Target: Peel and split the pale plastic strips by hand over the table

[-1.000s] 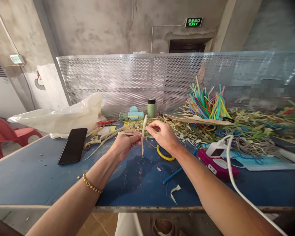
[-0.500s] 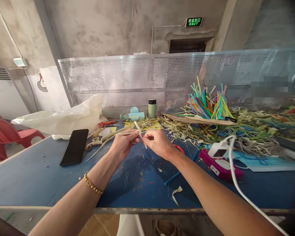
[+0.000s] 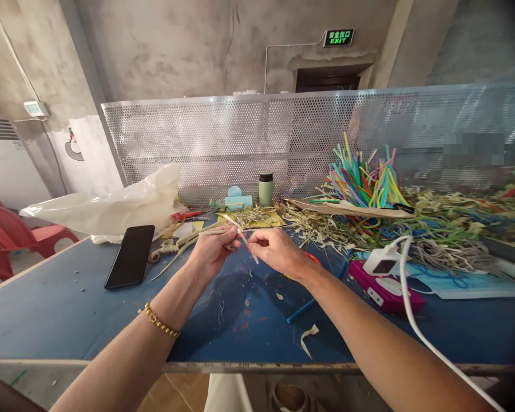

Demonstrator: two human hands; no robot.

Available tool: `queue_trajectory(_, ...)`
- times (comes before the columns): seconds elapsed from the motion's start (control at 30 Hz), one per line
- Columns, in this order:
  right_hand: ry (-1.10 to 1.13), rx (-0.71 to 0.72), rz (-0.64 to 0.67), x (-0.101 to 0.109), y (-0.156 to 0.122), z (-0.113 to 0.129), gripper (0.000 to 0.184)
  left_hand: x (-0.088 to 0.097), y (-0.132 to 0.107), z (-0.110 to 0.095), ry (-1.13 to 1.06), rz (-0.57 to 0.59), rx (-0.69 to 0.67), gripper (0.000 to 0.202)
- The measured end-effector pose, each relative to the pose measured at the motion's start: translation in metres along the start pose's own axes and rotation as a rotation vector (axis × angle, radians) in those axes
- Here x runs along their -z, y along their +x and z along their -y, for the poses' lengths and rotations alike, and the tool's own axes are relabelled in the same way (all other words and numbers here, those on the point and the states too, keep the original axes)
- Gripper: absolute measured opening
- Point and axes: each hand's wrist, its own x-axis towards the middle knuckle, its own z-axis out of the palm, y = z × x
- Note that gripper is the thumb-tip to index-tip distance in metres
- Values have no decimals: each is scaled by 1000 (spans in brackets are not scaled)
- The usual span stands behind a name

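My left hand (image 3: 212,249) is closed, pinching pale, flat husk-like strips (image 3: 230,220) above the middle of the table. Some of these strips run out to the left over its knuckles, and one points up and away. Close on its right, my right hand (image 3: 274,250) is closed too, its thumb and fingertips pinching a strip where it crosses between the hands. The ends inside both fists are hidden. On the blue tabletop (image 3: 240,337) below lies a curled pale scrap (image 3: 309,339).
A black phone (image 3: 130,256) and a plastic bag (image 3: 111,209) lie left. Behind are a green flask (image 3: 265,190), dried strips (image 3: 317,226) and colourful pipe cleaners (image 3: 364,177). To the right sit a magenta power strip (image 3: 384,289) and a white cable (image 3: 407,297).
The pale strip at my fingertips has turned, its upper end now leaning further left. Both hands have shifted only slightly and stay close together.
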Motion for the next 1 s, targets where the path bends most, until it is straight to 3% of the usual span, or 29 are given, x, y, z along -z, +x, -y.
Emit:
queue_trajectory(0.17, 154, -7, -32, -4, 4, -7, 30, 1, 2, 4, 0, 22, -7, 19)
queue_trajectory(0.37, 238, -26, -164, -8, 6, -7, 21, -4, -1, 6, -18, 101, 5, 18)
queue_trajectory(0.77, 248, 0, -159, -7, 4, 4, 12, -6, -1, 6, 69, 126, -102, 20)
queue_trajectory(1.0, 638, -195, -100, -7, 3, 2, 24, -7, -3, 2, 46, 163, -103, 21)
